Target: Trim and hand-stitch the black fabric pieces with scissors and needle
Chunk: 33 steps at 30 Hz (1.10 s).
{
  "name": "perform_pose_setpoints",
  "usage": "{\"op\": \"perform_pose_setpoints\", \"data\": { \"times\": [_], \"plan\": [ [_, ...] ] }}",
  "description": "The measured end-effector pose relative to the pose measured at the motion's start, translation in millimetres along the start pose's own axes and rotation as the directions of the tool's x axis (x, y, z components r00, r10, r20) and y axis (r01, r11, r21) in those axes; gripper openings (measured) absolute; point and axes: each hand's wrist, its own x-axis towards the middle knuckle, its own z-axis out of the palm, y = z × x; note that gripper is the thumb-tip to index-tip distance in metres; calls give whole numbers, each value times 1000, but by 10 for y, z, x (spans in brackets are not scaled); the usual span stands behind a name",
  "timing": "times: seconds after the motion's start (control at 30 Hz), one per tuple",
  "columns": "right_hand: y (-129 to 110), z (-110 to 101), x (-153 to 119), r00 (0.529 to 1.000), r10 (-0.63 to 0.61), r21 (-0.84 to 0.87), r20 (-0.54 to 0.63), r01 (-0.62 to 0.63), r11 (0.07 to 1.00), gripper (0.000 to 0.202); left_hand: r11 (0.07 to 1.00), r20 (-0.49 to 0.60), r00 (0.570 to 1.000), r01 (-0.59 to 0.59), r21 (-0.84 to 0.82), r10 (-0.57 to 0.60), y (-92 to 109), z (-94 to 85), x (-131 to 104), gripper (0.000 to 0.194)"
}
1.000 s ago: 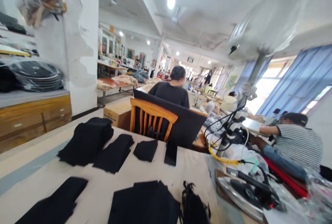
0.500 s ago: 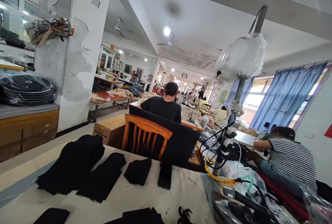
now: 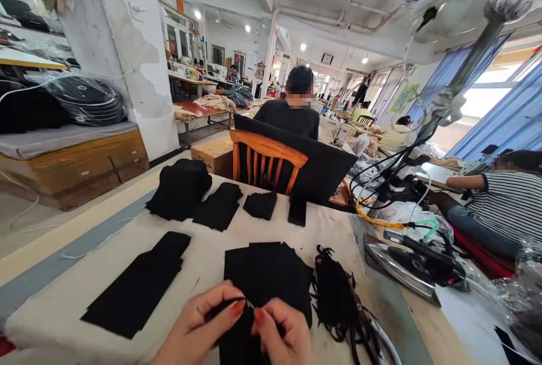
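At the bottom centre, my left hand (image 3: 207, 320) pinches a dark fabric piece (image 3: 235, 334) between thumb and fingers. My right hand (image 3: 279, 325) closes on the same piece, its thumb tip close to the left one. Behind and beneath the hands lies a stack of black fabric panels (image 3: 271, 269) on the pale cloth-covered table (image 3: 203, 252). A bundle of thin black strips (image 3: 334, 291) is to the right of my right hand. On the left is a long stack of black pieces (image 3: 139, 283). The lower part of the held piece runs out of frame.
Three black fabric piles, the tallest (image 3: 180, 187) at left, and a phone (image 3: 297, 210) line the table's far side. An iron (image 3: 406, 263) with cables stands right. Beyond are a wooden chair (image 3: 269, 153), a seated person in black and another in stripes.
The view has tilted down and shows more of the table. Both hands, out of view before, now appear at the bottom holding dark fabric.
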Motion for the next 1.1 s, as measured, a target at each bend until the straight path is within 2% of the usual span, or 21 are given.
{"op": "perform_pose_setpoints", "data": {
  "times": [0.1,0.2,0.33,0.43,0.5,0.57,0.67,0.73,0.83,1.0,1.1],
  "plan": [
    [-34,-134,91,996,79,-20,51,-78,997,40,954,-35,977,197,-225,-210,-37,-3,-25,22],
    [-88,-148,115,981,153,51,117,-160,986,33,927,-50,962,242,-288,-267,-71,-12,-36,26],
    [-197,-7,113,976,159,151,148,-181,972,29,964,-44,979,187,-189,-199,-79,-20,-10,23],
    [-264,77,135,986,117,164,117,-135,977,27,991,-9,993,115,-62,-116,-79,-39,26,19],
    [-260,93,151,994,87,168,68,-97,981,31,997,35,997,71,23,-72,-74,-57,44,19],
    [-214,84,155,995,102,216,-16,-96,972,33,995,83,994,70,64,-75,-60,-71,51,21],
    [-125,52,135,978,182,328,-105,-139,935,33,994,38,994,106,-1,-106,-25,-72,36,22],
    [-87,34,108,977,213,350,-36,-187,918,31,990,-14,992,121,-65,-123,-3,-67,19,21],
    [-58,11,62,973,211,293,91,-229,928,31,993,2,994,107,-56,-107,15,-73,1,22],
    [-24,-31,30,988,138,160,70,-147,976,37,989,-70,992,-102,103,110,13,-96,-27,18],
    [-70,-55,36,992,62,88,110,-72,994,31,992,-32,997,-73,106,77,8,-93,-70,16]
  ]
}}
